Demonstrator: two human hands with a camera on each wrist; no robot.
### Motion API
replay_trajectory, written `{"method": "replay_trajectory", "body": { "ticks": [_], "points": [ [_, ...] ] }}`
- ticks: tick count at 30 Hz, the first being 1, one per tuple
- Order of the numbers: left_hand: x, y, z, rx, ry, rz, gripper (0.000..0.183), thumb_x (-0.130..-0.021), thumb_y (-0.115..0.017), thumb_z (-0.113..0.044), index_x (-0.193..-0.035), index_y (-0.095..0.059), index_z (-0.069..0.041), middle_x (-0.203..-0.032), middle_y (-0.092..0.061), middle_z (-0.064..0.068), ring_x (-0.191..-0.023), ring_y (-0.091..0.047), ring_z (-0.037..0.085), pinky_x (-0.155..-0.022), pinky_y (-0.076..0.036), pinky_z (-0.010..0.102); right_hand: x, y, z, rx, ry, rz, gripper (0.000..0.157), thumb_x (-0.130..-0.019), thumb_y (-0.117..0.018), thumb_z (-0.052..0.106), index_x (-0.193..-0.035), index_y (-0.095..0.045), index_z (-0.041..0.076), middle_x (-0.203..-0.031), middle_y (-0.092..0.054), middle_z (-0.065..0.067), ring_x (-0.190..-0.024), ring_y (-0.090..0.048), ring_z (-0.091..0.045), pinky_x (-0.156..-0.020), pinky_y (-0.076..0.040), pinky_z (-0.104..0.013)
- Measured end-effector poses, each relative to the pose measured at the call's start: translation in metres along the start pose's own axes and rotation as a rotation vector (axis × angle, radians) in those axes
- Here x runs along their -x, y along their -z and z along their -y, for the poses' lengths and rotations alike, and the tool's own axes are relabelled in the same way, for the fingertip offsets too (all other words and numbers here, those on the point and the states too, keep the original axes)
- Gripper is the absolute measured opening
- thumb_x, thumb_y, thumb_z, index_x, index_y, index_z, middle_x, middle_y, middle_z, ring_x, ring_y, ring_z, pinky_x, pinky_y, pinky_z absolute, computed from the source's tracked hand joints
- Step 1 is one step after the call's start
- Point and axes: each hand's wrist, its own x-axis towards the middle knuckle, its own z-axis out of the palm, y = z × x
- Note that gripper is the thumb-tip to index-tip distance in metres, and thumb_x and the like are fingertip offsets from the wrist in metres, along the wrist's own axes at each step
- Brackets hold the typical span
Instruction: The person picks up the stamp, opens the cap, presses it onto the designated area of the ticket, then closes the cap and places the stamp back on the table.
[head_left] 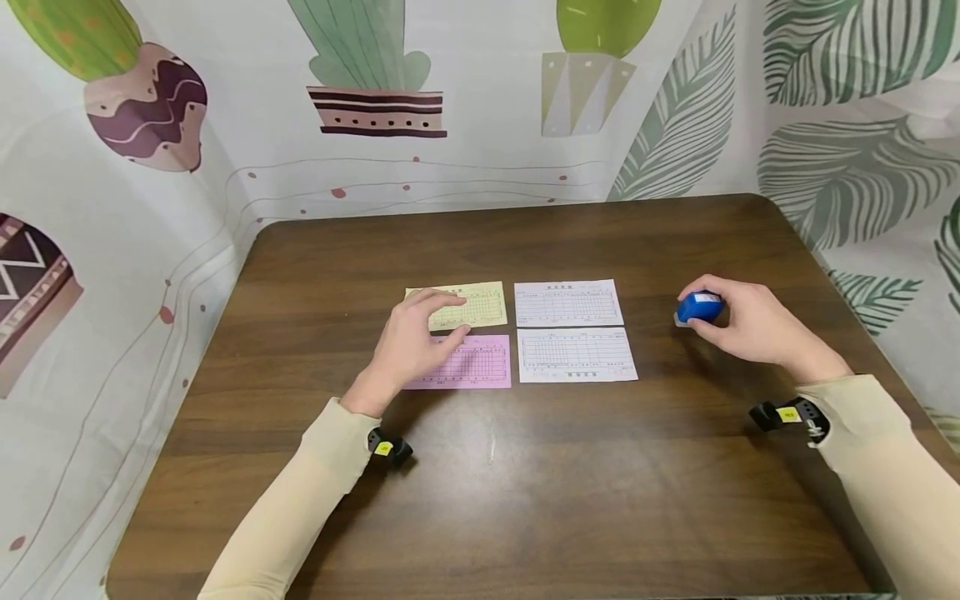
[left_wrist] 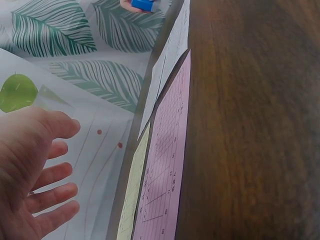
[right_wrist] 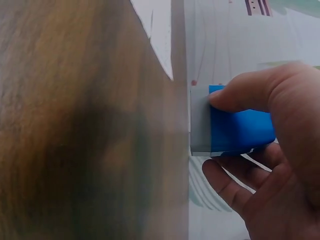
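Between the thumb and fingers of my right hand is a blue hand stamp with a pale grey base. In the right wrist view the thumb presses its side, and the stamp is held close over the tabletop. My left hand hovers over the left slips with its fingers spread and relaxed, holding nothing. Beneath it lie a yellow printed slip and, nearer me, a pink slip, each partly covered by the hand. Two white printed slips lie beside them, one in front of the other.
The dark brown wooden table has rounded far corners. A fabric backdrop printed with cacti and leaves hangs behind it and along the sides. Each wrist wears a black strap with a small camera.
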Motion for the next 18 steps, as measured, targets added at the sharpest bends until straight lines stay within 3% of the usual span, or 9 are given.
{"method": "replay_trajectory", "body": {
  "ticks": [2,4,6,18],
  "points": [
    [0.000,0.000,0.000,-0.003,0.002,0.004,0.037,-0.091,-0.082,-0.024,-0.125,-0.078,-0.009,-0.128,-0.076,0.010,-0.126,-0.069,0.031,-0.110,-0.055,0.047,-0.001,-0.003,-0.003,-0.008,0.005,0.013,0.045,-0.083,-0.086,0.000,-0.123,-0.067,0.010,-0.109,-0.076,-0.019,-0.080,-0.065,-0.029,-0.078,-0.063,-0.049],
    [0.001,0.000,0.001,-0.005,0.001,0.006,0.036,-0.091,-0.081,-0.023,-0.124,-0.078,-0.009,-0.127,-0.076,0.010,-0.125,-0.069,0.030,-0.110,-0.056,0.046,-0.002,-0.006,-0.006,-0.018,0.013,0.023,0.044,-0.084,-0.086,0.001,-0.123,-0.066,0.009,-0.110,-0.076,-0.020,-0.091,-0.070,-0.037,-0.087,-0.061,-0.064],
    [0.001,0.000,0.001,-0.006,0.002,0.008,0.036,-0.091,-0.081,-0.023,-0.124,-0.078,-0.009,-0.126,-0.077,0.010,-0.124,-0.070,0.030,-0.109,-0.056,0.046,-0.002,-0.009,-0.009,-0.032,0.013,0.034,0.044,-0.084,-0.085,0.001,-0.123,-0.066,0.009,-0.112,-0.075,-0.021,-0.099,-0.072,-0.043,-0.092,-0.058,-0.071],
    [0.003,0.002,0.002,-0.017,0.019,0.017,0.035,-0.091,-0.081,-0.023,-0.123,-0.078,-0.009,-0.125,-0.076,0.011,-0.123,-0.069,0.030,-0.108,-0.056,0.046,-0.004,-0.022,-0.012,-0.039,-0.004,0.086,0.040,-0.086,-0.085,0.002,-0.120,-0.067,0.011,-0.114,-0.075,-0.018,-0.101,-0.071,-0.040,-0.095,-0.057,-0.070]
  ]
}}
